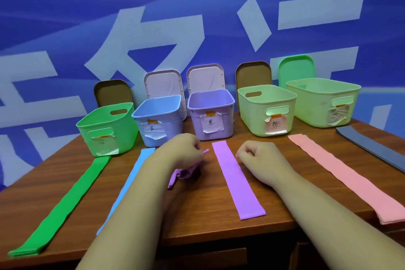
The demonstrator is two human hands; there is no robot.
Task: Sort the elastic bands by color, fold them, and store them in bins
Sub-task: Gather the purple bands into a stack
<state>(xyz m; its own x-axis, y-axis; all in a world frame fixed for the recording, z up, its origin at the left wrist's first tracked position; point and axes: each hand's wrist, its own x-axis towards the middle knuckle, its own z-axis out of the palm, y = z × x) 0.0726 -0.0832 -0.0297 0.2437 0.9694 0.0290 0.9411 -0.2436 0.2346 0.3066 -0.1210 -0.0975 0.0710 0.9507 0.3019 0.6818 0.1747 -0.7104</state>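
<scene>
Elastic bands lie in flat strips on the wooden table: green, blue, purple, pink and dark grey. My left hand grips a crumpled purple band that hangs below it, just left of the flat purple strip. My right hand is curled at the right edge of the flat purple strip near its far end; whether it pinches the strip is unclear. Open bins stand behind: green, blue, purple, and two light green ones.
Each bin carries a paper label taped on its front. Lids lean against the blue printed wall behind the bins. The table's front edge runs under my forearms, and the green and pink strips reach close to it.
</scene>
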